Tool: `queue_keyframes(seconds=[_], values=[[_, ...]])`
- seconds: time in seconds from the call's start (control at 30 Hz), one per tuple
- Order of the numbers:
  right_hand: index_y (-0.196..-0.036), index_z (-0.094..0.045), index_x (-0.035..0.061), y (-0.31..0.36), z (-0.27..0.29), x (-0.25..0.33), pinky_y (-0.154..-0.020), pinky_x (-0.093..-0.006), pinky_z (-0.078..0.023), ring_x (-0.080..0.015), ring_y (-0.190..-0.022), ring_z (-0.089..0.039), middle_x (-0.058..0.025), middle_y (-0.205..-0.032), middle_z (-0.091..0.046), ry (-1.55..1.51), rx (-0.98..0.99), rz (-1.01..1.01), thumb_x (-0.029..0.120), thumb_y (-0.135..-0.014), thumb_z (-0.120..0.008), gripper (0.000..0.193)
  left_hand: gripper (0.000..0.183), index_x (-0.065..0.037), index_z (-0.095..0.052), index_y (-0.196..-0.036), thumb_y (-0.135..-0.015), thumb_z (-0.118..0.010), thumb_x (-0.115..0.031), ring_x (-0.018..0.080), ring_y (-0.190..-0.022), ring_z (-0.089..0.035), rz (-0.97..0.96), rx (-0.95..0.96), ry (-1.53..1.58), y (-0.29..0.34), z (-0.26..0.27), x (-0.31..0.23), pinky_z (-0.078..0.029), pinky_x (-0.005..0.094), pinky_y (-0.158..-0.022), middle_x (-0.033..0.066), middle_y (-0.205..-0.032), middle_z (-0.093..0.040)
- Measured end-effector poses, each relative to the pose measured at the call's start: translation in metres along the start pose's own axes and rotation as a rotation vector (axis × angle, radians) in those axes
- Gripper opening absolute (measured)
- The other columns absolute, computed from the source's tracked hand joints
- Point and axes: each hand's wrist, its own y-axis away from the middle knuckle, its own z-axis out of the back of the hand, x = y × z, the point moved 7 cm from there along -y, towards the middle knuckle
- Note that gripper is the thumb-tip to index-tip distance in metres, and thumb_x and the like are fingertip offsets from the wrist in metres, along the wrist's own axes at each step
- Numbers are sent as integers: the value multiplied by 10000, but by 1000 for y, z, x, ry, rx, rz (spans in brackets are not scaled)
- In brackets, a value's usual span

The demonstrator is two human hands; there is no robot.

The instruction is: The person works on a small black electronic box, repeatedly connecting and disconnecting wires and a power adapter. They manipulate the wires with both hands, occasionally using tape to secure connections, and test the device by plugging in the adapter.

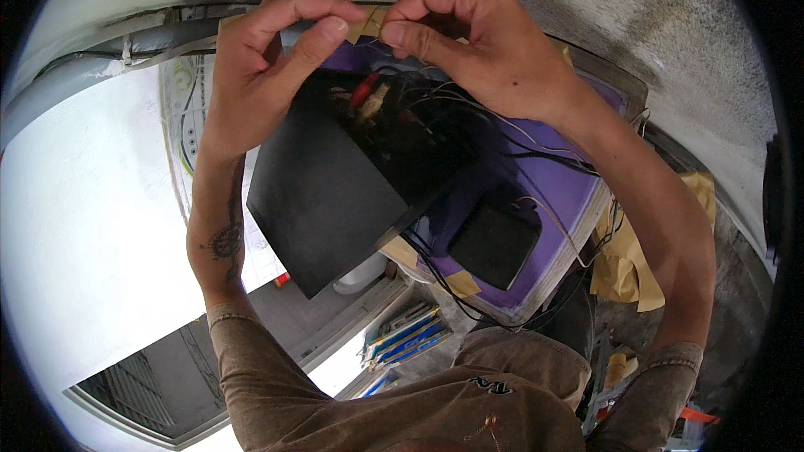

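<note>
My left hand (264, 59) is raised at the top, its thumb tip close against the index finger in a pinch; whatever lies between them is too small to make out. Facing it, my right hand (494, 50) pinches a thin wire-like piece (377, 23) between thumb and forefinger. A tan piece of tape or paper (355, 33) shows behind the fingertips. Below both hands stands a black box (322, 192) with a dark open top. Inside it lie a red-handled tool (363, 90) and a tangle of things too dark to tell apart.
Beneath the box is a purple tabletop (569, 192) with black cables (544, 155) and a flat black case (496, 238). Tan paper (628, 251) hangs at its right. A grey pipe (163, 40) runs along the wall. Blue-edged flat items (410, 339) stack below.
</note>
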Motion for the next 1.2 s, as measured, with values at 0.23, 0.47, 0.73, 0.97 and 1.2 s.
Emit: queue_keyframes(seconds=[0.23,0.47,0.73,0.97,1.2], values=[[-1103,-743,-10,1,-2,2,-835,-278,-545,-95,-874,-665,-33,-904,-724,-36,6,19,219,-1047,-698,240,225,-12,-733,-1218,-1020,-698,-112,150,-1132,-642,21,-52,-90,-1,2,-4,-494,253,-915,134,-1232,-705],[-1099,-742,-15,-1,-3,3,-827,-280,-546,-95,-870,-665,-35,-896,-724,3,2,37,204,-1044,-699,230,176,12,-755,-1113,-1012,-710,-125,165,-1141,-646,47,-131,48,-2,6,-3,-477,288,-994,134,-1245,-702],[-1099,-742,-14,-2,-5,6,-818,-280,-540,-90,-871,-660,-33,-905,-727,-17,23,40,200,-1045,-699,225,171,20,-742,-1126,-1020,-674,-96,176,-1169,-641,-4,-13,-53,-2,-2,-9,-490,301,-999,148,-1259,-700],[-1098,-744,-8,-2,-3,7,-822,-283,-541,-92,-888,-661,-33,-917,-733,-15,21,39,205,-1040,-709,223,152,31,-730,-1090,-1010,-685,-89,183,-1127,-665,-6,12,-62,-3,-4,-10,-506,307,-977,152,-1267,-699],[-1114,-744,-1,-3,-5,11,-816,-285,-544,-89,-885,-664,-31,-918,-736,5,-35,97,218,-1034,-719,236,154,9,-711,-1100,-1048,-636,-115,170,-1202,-620,6,50,-91,-2,-3,-12,-459,317,-1033,160,-1343,-660]])
